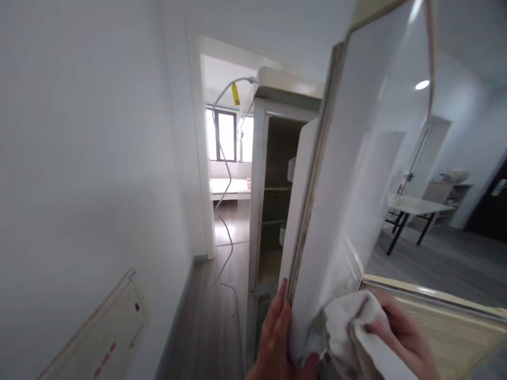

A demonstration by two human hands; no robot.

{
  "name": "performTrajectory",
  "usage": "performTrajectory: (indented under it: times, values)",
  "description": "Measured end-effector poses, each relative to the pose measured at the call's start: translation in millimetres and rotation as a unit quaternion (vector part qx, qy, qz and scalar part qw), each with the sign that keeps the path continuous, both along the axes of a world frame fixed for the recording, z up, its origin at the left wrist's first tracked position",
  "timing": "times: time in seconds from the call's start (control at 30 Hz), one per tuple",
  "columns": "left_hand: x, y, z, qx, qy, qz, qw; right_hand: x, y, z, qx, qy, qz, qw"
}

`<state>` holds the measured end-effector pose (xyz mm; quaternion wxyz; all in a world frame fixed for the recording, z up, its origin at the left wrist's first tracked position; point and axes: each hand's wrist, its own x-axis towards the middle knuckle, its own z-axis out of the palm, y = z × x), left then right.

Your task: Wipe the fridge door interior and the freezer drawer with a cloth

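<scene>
While right fingers (398,319) clutch a cloth (352,322), left fingers (278,312) grip the door (336,190) partly hiding the cabinet (258,184).

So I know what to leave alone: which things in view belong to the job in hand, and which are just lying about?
In hand:
white cloth, in the right hand;
open door, its edge in the left hand;
fridge.

Lying about:
grey cable with yellow tag;
table;
shelf unit;
panel, lower left.
</scene>
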<state>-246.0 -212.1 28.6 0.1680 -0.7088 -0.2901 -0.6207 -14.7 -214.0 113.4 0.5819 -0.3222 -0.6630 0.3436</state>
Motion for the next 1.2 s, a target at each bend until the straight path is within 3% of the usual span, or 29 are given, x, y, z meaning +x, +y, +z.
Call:
performTrajectory:
  times: [0.07, 0.13, 0.23, 0.37, 0.57, 0.73, 0.93, 1.2]
  values:
    - [-20.6, 1.7, 14.3, -0.031, 0.006, 0.049, 0.998, -11.6, 24.2, -9.0, -0.079, 0.042, 0.037, 0.995]
    - [-32.0, 5.0, 18.5, -0.055, 0.022, 0.102, 0.993, -19.9, 41.8, -19.4, -0.186, 0.109, 0.069, 0.974]
    - [-35.2, 16.5, 9.1, -0.065, -0.002, 0.156, 0.986, -26.5, 56.8, -33.8, -0.289, 0.204, 0.088, 0.931]
    - [-38.8, 43.0, -7.2, -0.067, -0.049, 0.197, 0.977, -25.5, 75.5, -58.4, -0.355, 0.28, 0.077, 0.889]
    - [-65.2, 83.8, -9.8, -0.047, -0.01, 0.274, 0.961, -8.6, 115.1, -106.0, -0.393, 0.334, 0.079, 0.853]
    - [-80.5, 108.6, -13.2, -0.044, 0.003, 0.321, 0.946, -1.9, 147.6, -113.7, -0.399, 0.317, 0.109, 0.854]
    - [-87.7, 112.5, -18.7, -0.053, 0.035, 0.37, 0.927, -9.4, 168.1, -134.0, -0.393, 0.226, 0.18, 0.873]
    - [-78.2, 118.6, -34.4, -0.04, 0.0, 0.437, 0.899, -3.2, 166.2, -197.3, -0.448, 0.153, 0.248, 0.845]
